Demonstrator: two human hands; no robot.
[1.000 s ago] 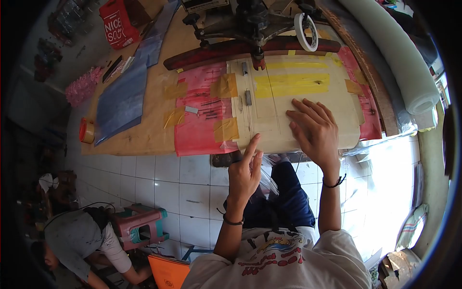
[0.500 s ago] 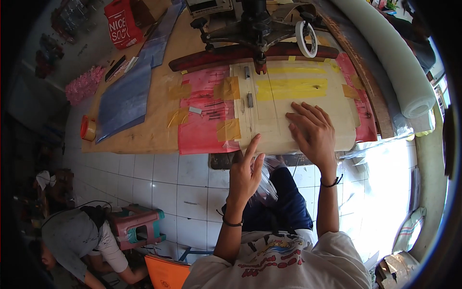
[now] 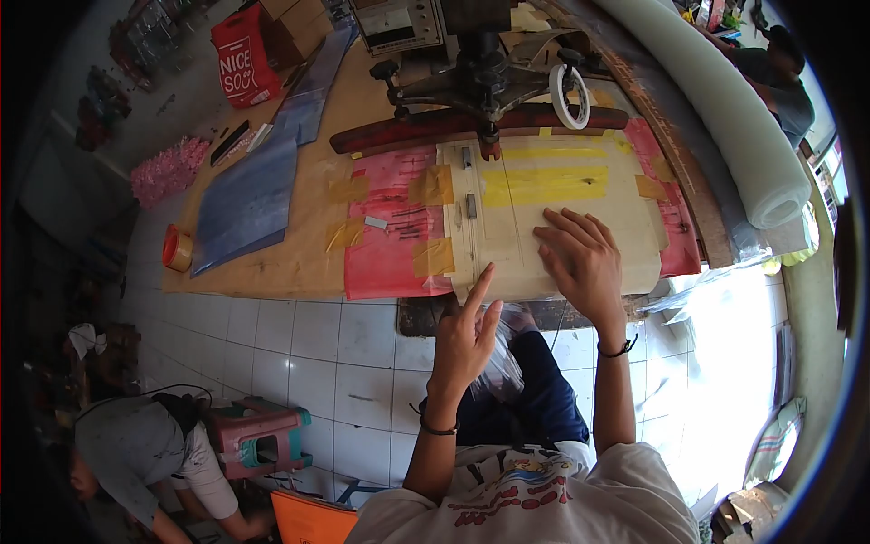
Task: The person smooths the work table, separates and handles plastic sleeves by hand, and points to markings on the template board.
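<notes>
My right hand (image 3: 584, 258) lies on the cream sheet (image 3: 625, 227) at the table's front edge, fingers stretched out and palm down. Nearer the sheet's left front corner is my left hand (image 3: 465, 340), its index finger pointing up at the edge and its thumb held apart. I see nothing held in either hand; the left hand's other fingers are partly hidden. Yellow tape strips (image 3: 544, 186) and two small grey blocks (image 3: 470, 207) are on the sheet. Red material (image 3: 385, 272) shows on its left, with brown tape (image 3: 433, 257) across the join.
A black metal frame with a red bar (image 3: 362, 136) stands over the sheet's far edge, a white tape roll (image 3: 569, 98) hanging from it. Blue sheeting (image 3: 243, 204) and a tape roll (image 3: 178, 247) lie left. A large foam roll (image 3: 725, 109) runs along the right. Another person (image 3: 149, 458) bends down at lower left.
The whole view has shifted slightly, so the table sits a little lower in it. Both hands stay at almost the same places on the sheet.
</notes>
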